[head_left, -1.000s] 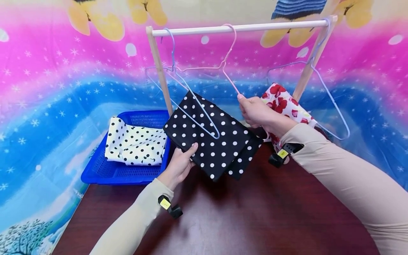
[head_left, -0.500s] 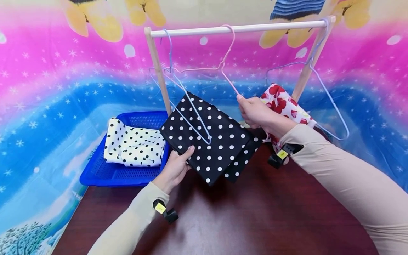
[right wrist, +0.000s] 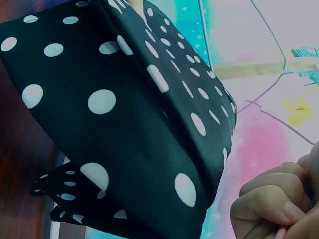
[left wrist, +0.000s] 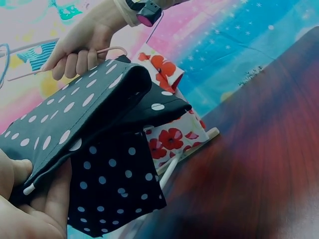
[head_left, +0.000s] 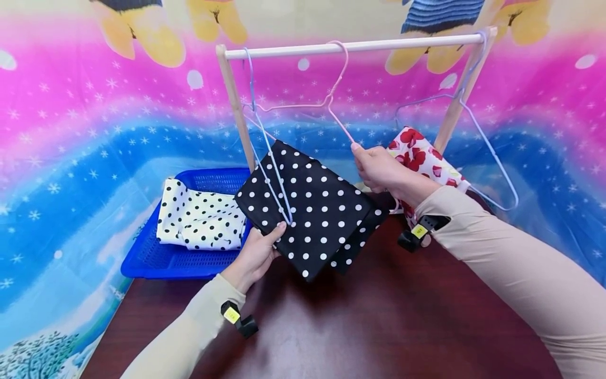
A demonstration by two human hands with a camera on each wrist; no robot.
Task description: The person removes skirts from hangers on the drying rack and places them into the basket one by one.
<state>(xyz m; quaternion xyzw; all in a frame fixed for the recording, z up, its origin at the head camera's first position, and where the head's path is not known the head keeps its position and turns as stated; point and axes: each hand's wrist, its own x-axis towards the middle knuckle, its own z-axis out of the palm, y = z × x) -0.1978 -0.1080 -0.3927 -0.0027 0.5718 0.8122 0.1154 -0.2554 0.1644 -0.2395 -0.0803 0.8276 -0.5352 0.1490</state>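
A folded black cloth with white dots (head_left: 326,210) hangs tilted below the rack's bar, partly around the pink hanger (head_left: 338,121). My left hand (head_left: 253,258) pinches the cloth's lower left edge, thumb on the front face. In the left wrist view, the cloth's fold shows between thumb and fingers. My right hand (head_left: 379,166) grips the pink hanger's right arm; the right wrist view shows its fingers curled. The hanger's lower bar is largely hidden by the cloth. A blue hanger (head_left: 279,181) dangles in front of the cloth, its lower tip close to my left thumb.
A wooden rack (head_left: 374,45) stands at the back. A blue basket (head_left: 189,263) at left holds a white cloth with black dots (head_left: 203,218). At right, a white cloth with red flowers (head_left: 418,150) hangs on a purple-blue hanger (head_left: 492,142), behind my right arm. The dark table (head_left: 355,326) lies beneath.
My left hand has drawn the black dotted cloth slightly left and down. The blue hanger has turned, looking narrower, its tip shifted left toward my thumb. My right hand stays nearly still.
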